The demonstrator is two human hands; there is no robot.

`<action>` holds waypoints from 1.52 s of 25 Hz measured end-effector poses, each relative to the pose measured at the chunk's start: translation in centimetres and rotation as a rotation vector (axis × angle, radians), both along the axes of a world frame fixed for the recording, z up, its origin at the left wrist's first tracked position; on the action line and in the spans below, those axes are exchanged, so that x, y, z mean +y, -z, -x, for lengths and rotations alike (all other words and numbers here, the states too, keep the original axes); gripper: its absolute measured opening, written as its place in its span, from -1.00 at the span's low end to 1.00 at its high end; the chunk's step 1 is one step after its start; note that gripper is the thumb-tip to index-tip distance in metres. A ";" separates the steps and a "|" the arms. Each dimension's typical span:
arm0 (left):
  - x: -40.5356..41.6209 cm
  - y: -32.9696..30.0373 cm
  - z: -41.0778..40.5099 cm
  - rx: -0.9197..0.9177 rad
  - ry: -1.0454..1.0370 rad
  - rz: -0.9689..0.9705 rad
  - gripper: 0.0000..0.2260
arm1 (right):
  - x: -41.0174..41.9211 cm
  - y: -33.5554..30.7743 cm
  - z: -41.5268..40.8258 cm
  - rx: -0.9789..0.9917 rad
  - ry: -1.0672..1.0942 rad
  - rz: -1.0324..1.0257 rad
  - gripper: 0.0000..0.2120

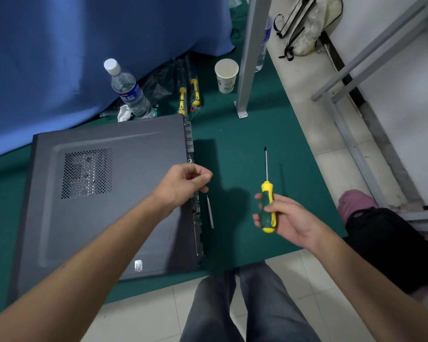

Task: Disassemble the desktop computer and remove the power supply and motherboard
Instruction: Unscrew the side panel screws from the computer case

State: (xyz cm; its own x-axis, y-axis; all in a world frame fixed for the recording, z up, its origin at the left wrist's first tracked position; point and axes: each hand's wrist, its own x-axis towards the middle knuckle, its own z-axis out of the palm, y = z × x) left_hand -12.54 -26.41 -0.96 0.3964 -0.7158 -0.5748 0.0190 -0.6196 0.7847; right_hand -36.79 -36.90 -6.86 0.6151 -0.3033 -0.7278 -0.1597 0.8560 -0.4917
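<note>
Matt grey metal computer case (104, 193)

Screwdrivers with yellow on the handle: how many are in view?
3. One screwdriver is held in the right hand; two packaged ones lie on the mat behind the case. Others may be hidden.

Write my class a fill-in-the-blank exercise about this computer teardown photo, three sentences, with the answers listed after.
1. The right hand holds a green and yellow ____.
2. The computer case lies on a ____-coloured mat.
3. Between the water bottle and the paper cup lie two packaged tools with ____ handles.

Missing words: screwdriver; green; yellow
</note>
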 end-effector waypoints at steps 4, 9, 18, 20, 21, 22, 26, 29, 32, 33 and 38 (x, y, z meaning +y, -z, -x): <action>0.0 0.6 1.1 0.206 -0.082 -0.022 -0.88 | 1.6 -2.2 -6.0 0.116 -0.114 0.469 -0.87; 0.0 0.9 0.6 0.444 -0.192 -0.013 -0.84 | 2.0 -3.0 -9.8 0.160 -0.104 0.730 -0.88; -2.7 4.3 -8.8 -1.002 0.013 0.013 -0.71 | -0.6 2.2 -14.0 0.430 -0.174 0.879 -0.92; -3.0 6.3 -10.3 -1.081 0.121 -0.132 -0.55 | -1.3 4.6 -15.1 0.528 -0.237 0.895 -0.87; -3.1 7.2 -10.7 -1.108 0.132 -0.151 -0.52 | -1.7 5.9 -15.8 0.575 -0.273 0.908 -0.83; -3.2 7.7 -10.9 -1.124 0.134 -0.143 -0.50 | -2.0 7.0 -16.5 0.613 -0.302 0.918 -0.81; -3.0 8.2 -11.0 -1.169 0.096 -0.107 -0.48 | -2.6 10.1 -19.2 0.693 -0.322 0.974 -0.78; -3.0 8.2 -10.8 -1.183 0.094 -0.110 -0.48 | -2.4 11.6 -20.1 0.771 -0.320 0.995 -0.73; -2.9 7.8 -10.8 -1.170 0.102 -0.119 -0.47 | -1.7 11.8 -19.1 0.728 -0.328 0.961 -0.71; -3.0 7.8 -10.8 -1.170 0.103 -0.118 -0.47 | -1.6 11.5 -18.4 0.668 -0.300 0.935 -0.72; -2.9 7.7 -10.7 -1.166 0.106 -0.108 -0.47 | -2.1 7.7 -13.3 0.453 -0.212 0.802 -0.83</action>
State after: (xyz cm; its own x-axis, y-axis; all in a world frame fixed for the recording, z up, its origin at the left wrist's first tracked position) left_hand -1.84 -29.29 -8.65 0.6641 -0.7467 0.0371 -0.7318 -0.6391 0.2365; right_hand -23.50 -38.99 -14.58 0.4247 -0.7313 -0.5337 -0.5929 0.2209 -0.7744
